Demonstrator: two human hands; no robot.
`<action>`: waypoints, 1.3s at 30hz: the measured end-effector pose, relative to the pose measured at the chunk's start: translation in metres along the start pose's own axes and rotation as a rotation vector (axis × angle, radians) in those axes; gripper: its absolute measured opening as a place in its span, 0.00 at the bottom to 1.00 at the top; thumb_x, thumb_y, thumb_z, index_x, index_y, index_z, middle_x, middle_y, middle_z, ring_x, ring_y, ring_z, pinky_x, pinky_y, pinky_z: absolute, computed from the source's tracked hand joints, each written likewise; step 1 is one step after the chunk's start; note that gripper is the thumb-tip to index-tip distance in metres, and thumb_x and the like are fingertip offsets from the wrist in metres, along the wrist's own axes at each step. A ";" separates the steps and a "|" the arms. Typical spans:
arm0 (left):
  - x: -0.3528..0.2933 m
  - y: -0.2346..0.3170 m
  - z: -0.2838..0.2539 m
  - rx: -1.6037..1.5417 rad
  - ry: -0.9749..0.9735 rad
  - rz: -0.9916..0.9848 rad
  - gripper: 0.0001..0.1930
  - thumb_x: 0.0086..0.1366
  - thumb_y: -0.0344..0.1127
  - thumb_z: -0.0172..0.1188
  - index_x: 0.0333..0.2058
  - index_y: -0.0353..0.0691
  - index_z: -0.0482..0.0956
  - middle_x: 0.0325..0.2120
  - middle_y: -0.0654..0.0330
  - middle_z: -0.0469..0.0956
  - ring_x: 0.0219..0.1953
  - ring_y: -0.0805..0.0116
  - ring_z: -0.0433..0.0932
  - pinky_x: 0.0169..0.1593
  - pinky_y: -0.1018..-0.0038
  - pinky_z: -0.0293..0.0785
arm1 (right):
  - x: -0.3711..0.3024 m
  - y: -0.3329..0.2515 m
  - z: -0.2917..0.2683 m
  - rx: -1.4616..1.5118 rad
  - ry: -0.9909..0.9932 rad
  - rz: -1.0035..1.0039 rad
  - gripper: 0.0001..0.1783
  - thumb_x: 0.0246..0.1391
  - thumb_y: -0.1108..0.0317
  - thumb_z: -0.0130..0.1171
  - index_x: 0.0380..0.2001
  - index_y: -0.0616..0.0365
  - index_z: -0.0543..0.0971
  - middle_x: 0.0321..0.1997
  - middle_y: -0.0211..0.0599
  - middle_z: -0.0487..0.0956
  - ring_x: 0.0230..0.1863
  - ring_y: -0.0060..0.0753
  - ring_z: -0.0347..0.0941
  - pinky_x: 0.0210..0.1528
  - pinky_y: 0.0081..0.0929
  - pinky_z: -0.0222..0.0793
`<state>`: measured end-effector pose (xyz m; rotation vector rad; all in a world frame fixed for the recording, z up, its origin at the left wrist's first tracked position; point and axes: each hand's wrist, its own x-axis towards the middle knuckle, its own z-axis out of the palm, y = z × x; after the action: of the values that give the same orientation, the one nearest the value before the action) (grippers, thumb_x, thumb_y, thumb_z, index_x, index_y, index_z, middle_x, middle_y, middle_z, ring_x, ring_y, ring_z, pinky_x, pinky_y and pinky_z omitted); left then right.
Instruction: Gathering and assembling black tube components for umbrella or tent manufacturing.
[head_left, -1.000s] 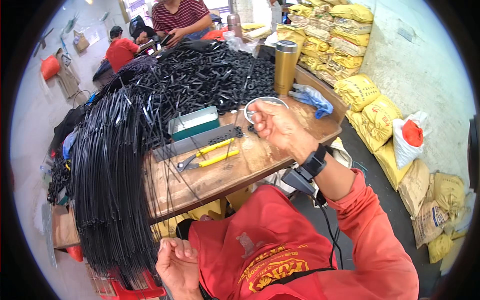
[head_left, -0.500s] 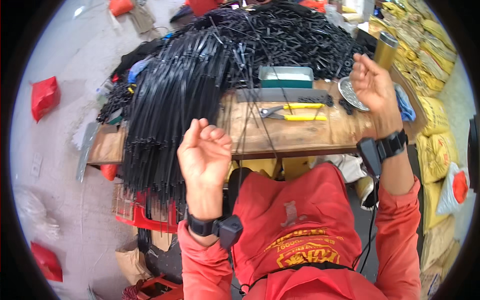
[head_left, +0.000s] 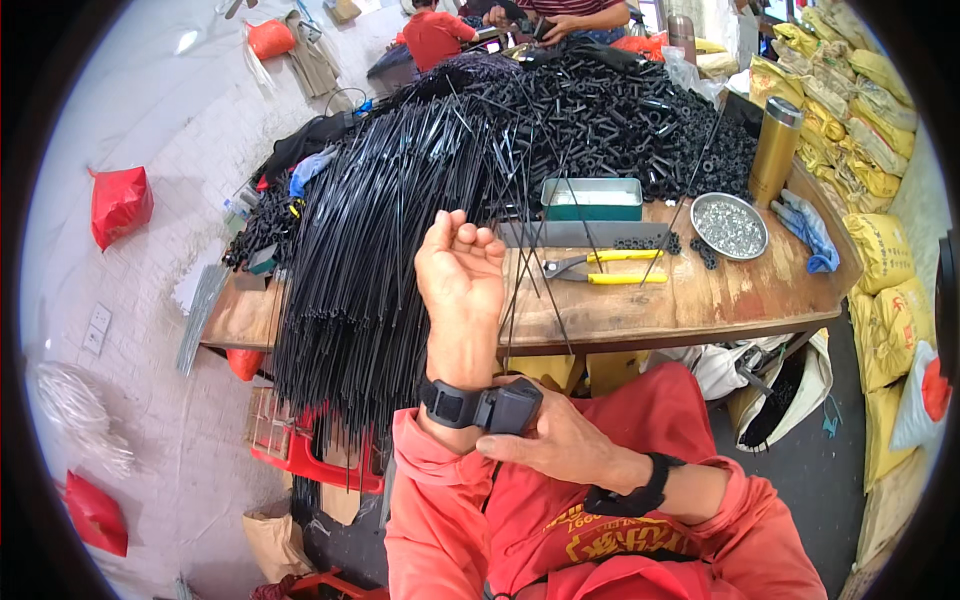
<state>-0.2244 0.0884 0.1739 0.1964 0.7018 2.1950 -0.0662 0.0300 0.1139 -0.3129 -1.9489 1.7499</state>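
My left hand (head_left: 462, 280) is raised in front of the bench, palm up, with its fingers loosely curled and nothing in them. Around that wrist sits a black strap with a boxy black device (head_left: 512, 404). My right hand (head_left: 570, 440) grips this device from its right side; part of its fingers is hidden behind it. Another black strap (head_left: 650, 487) circles my right wrist. Just beyond my left hand, a thick bundle of long thin black rods or strips (head_left: 350, 250) hangs over the bench's front edge.
On the wooden bench (head_left: 740, 300) lie yellow-handled pliers (head_left: 625, 267), a green tray (head_left: 592, 213), a round dish of small shiny pieces (head_left: 730, 226), a gold flask (head_left: 776, 150) and a blue cloth (head_left: 808, 232). Black tubular parts (head_left: 620, 120) are heaped behind. Yellow sacks (head_left: 885, 250) line the right; two people work beyond.
My right hand has come down from above the bench's right side onto the device at my left wrist. My left hand has shifted right and slightly up. The view has tilted up.
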 end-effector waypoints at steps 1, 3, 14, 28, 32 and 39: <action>0.002 -0.004 0.005 0.020 -0.006 0.005 0.10 0.63 0.38 0.47 0.27 0.40 0.70 0.15 0.66 0.66 0.20 0.71 0.67 0.25 0.76 0.65 | 0.004 0.003 0.002 0.207 0.014 -0.008 0.26 0.45 0.58 0.62 0.42 0.66 0.70 0.34 0.38 0.75 0.34 0.24 0.71 0.39 0.21 0.66; 0.003 -0.010 0.013 0.016 0.015 -0.001 0.10 0.63 0.38 0.47 0.27 0.40 0.69 0.15 0.66 0.66 0.20 0.71 0.67 0.25 0.76 0.65 | 0.009 0.009 -0.002 0.409 0.030 -0.013 0.21 0.45 0.63 0.62 0.39 0.65 0.72 0.33 0.34 0.76 0.34 0.22 0.70 0.39 0.20 0.66; 0.008 -0.006 0.005 0.678 -0.233 0.566 0.09 0.60 0.36 0.54 0.25 0.38 0.73 0.13 0.66 0.69 0.16 0.78 0.68 0.21 0.83 0.62 | 0.001 0.000 -0.039 0.260 -0.054 0.271 0.23 0.43 0.61 0.64 0.40 0.63 0.73 0.33 0.29 0.76 0.32 0.22 0.70 0.37 0.20 0.67; 0.060 0.031 -0.003 1.410 -0.203 0.069 0.09 0.55 0.39 0.58 0.23 0.39 0.73 0.17 0.62 0.73 0.16 0.75 0.73 0.18 0.82 0.65 | 0.088 -0.003 -0.316 -0.881 0.843 0.505 0.18 0.39 0.63 0.57 0.27 0.72 0.76 0.31 0.58 0.76 0.33 0.55 0.74 0.38 0.39 0.70; 0.087 0.019 0.000 1.490 -0.153 0.115 0.10 0.55 0.37 0.59 0.25 0.35 0.73 0.18 0.61 0.73 0.17 0.75 0.73 0.17 0.82 0.67 | 0.105 -0.005 -0.301 -1.070 0.917 0.587 0.16 0.40 0.67 0.54 0.33 0.66 0.78 0.39 0.57 0.76 0.43 0.54 0.73 0.44 0.40 0.69; 0.129 -0.002 0.010 1.969 -0.170 0.218 0.15 0.47 0.39 0.63 0.22 0.30 0.77 0.22 0.49 0.78 0.24 0.55 0.78 0.33 0.65 0.74 | 0.127 0.006 -0.302 -1.166 0.875 0.652 0.14 0.42 0.68 0.52 0.32 0.62 0.79 0.39 0.52 0.77 0.43 0.49 0.74 0.44 0.35 0.70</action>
<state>-0.3051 0.1894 0.1698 1.3763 2.4806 0.8132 -0.0226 0.3529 0.1498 -1.8711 -1.9604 0.2831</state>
